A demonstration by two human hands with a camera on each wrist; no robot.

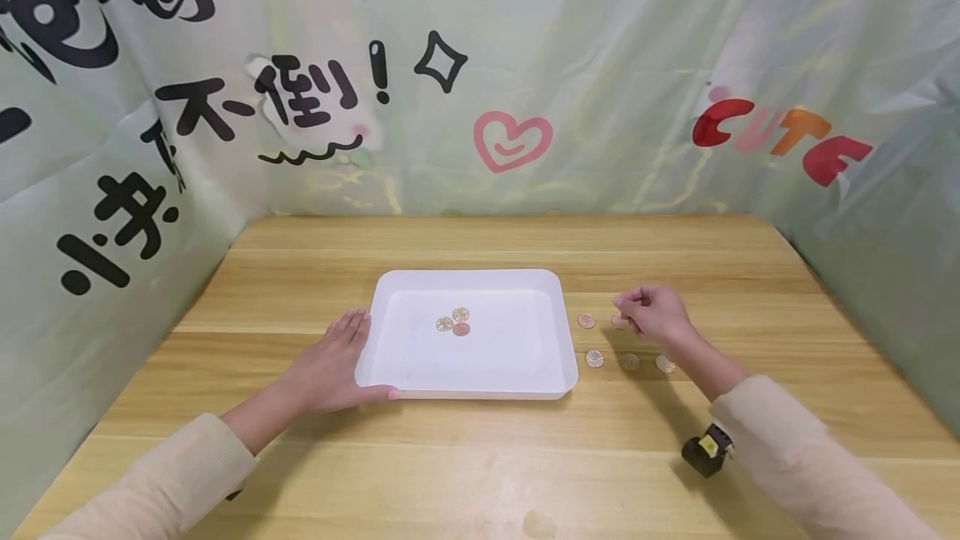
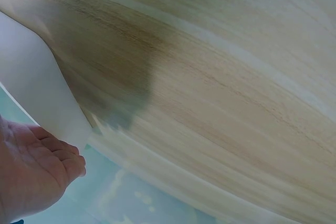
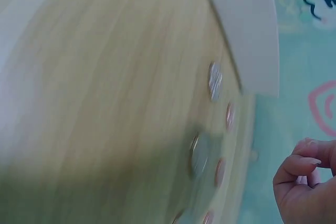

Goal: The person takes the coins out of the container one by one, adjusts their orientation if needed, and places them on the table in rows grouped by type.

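A white tray (image 1: 495, 373) lies on the table with several small round pieces, two yellowish (image 1: 461, 314) and one reddish (image 1: 461, 329). Against its left side and near corner rests the left hand (image 1: 330, 369), fingers extended; the left wrist view shows its palm (image 2: 37, 169) beside the tray (image 2: 42, 82). To the tray's right lie several more discs: a reddish one (image 1: 587, 321) and a silvery one (image 1: 595, 358) nearest it. Above the far-right discs is the right hand (image 1: 654, 312), fingers curled, thumb and fingertips together (image 3: 310, 182); no disc shows between them.
The wooden table (image 1: 465, 473) is enclosed by printed cloth (image 1: 615, 65) at the back and both sides. A small black device (image 1: 707, 450) is at the right wrist. In the right wrist view the tray (image 3: 249, 35) stands beyond the silvery disc (image 3: 215, 81).
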